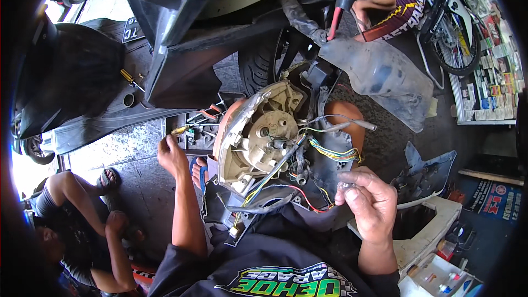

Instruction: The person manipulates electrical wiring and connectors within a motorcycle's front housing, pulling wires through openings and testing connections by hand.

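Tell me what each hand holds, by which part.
Right hand pinches a small shiny piece; gripped part unclear. Left hand: cannot tell whether it holds anything.

The headlight housing (pixel 269 142) is coloured cream. The wire bundle (pixel 333 153) is made up of yellow, white, green and blue, and a lead (pixel 302 191) is sheathed in red. The screwdriver handle (pixel 126 75) is striped yellow and black. The plastic panel (pixel 388 74) is mottled in grey. The black shirt (pixel 220 267) is printed in green, yellow and white.

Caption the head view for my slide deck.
Right hand pinches a small shiny part near a headlight housing and coloured wires.
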`<state>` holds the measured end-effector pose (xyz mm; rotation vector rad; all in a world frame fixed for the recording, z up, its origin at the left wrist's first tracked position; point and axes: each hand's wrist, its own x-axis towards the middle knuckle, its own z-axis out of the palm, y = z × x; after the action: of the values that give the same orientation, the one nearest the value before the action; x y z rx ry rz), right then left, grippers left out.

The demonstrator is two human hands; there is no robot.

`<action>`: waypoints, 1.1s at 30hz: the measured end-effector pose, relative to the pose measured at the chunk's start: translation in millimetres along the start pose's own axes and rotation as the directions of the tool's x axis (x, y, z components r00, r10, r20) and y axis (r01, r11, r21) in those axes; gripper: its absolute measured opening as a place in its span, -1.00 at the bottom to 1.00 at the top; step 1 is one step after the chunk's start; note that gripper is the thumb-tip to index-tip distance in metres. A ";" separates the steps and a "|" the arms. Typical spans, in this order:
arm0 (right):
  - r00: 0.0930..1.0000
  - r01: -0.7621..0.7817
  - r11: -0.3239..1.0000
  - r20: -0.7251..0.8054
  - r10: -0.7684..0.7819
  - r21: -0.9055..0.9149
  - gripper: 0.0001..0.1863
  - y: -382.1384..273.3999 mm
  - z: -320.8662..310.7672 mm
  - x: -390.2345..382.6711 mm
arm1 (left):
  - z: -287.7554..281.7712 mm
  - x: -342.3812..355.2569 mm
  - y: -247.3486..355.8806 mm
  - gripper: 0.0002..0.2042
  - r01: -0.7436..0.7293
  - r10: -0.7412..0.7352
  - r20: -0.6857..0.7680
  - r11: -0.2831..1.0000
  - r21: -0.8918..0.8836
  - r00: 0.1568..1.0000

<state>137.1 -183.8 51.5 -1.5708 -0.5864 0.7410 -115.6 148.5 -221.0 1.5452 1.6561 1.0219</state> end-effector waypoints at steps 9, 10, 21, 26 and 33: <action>0.996 -0.073 0.997 -0.042 0.074 0.019 -0.77 10.1 11.9 -4.4 | -70.8 -71.4 248.1 -0.86 -0.646 0.786 0.442 0.612 -0.456 0.433; 0.997 -0.066 0.998 -0.026 0.066 0.002 -0.77 11.7 11.7 -3.6 | -72.2 -78.4 267.5 -0.83 -0.592 0.729 0.597 0.656 -0.468 0.335; 1.000 0.007 0.990 0.002 -0.007 -0.138 -0.73 10.2 12.0 -1.0 | -17.3 -105.2 288.0 -0.66 -0.725 0.441 0.866 0.514 -0.459 -0.235; 0.999 -0.006 0.991 -0.035 0.002 -0.136 -0.75 10.9 11.8 0.2 | -11.8 -107.3 287.9 -0.69 -0.726 0.471 0.855 0.507 -0.464 -0.218; 0.995 0.097 0.947 0.028 -0.094 -0.305 -0.76 10.1 11.6 4.5 | -12.1 -118.9 270.4 -0.70 -0.690 0.587 0.808 0.561 -0.457 -0.058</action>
<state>131.1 -174.1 40.3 -1.8091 -0.8119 0.6072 18.6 30.1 14.3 2.3904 -0.0112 0.1521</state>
